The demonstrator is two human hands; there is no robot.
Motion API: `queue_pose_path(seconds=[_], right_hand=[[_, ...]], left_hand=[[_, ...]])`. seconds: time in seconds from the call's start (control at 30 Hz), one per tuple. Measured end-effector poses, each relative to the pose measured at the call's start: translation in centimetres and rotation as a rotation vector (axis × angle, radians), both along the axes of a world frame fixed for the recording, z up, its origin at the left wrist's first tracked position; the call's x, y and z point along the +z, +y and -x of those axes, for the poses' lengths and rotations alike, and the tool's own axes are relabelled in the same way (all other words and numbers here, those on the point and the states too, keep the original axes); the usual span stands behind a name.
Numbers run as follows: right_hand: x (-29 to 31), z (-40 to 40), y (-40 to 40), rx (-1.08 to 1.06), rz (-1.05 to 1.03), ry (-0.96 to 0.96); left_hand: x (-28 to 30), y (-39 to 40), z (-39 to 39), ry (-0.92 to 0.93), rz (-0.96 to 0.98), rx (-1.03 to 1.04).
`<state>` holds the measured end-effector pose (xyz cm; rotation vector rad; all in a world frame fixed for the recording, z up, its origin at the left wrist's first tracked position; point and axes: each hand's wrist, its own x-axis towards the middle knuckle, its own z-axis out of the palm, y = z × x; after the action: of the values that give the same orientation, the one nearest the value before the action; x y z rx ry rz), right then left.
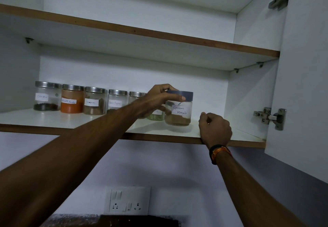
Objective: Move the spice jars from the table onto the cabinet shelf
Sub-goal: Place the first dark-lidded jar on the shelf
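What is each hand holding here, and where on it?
Left hand grips the Garam Masala jar by its blue lid. Right hand holds nothing.

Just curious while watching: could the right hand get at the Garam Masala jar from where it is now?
Probably yes. The right hand sits on the shelf edge just right of the Garam Masala jar, with bare shelf between. The left hand already grips its lid, leaving the jar's right side free.
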<state>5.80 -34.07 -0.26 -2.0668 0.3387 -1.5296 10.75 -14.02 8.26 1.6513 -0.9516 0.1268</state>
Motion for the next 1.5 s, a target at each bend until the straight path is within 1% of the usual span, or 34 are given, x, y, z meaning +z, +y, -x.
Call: queue_pose_path(seconds=[0.17, 0.3, 0.4, 0.57, 0.67, 1.03, 1.23, 1.37, 1.5], right_hand=[[-0.1, -0.3, 0.0, -0.052, 0.011, -0.014], [-0.3, -0.4, -0.1, -0.048, 0.033, -0.035], [-0.4, -0.5, -0.1, -0.056, 0.043, -0.048], [-0.6, -0.5, -0.1, -0.069, 0.06, -0.067], [-0.7, -0.6, -0.2, -0.066, 0.06, -0.069], [-0.8, -0.9, -0.3, -0.065, 0.066, -0.095], [-0.9, -1.0, -0.4, -0.057, 0.063, -0.09], [-0.9, -1.0, -0.5, -0.07, 0.065, -0.098], [-0.9, -1.1, -0.5, -0.062, 0.061, -0.08]], left_hand=[[-0.9, -1.2, -2.5, 0.03, -0.04, 0.003], [-1.5, -1.8, -4.2, -0.028, -0.093, 0.031], [-1.0, -1.9, -5.5, -0.18, -0.146, 0.097], [1.0, -2.4, -8.2, -0.533, -0.371, 0.234], [1.5, -2.6, -9.8, -0.644, -0.474, 0.251], [1.3, -4.4, -13.9, -0.704, -0.602, 0.35], [0.8, -5.1, -14.7, -0.794, -0.591, 0.415], [1.0, -5.5, -14.6, -0.856, -0.627, 0.451], [1.1, -5.6, -14.4, -0.854, -0.643, 0.453]])
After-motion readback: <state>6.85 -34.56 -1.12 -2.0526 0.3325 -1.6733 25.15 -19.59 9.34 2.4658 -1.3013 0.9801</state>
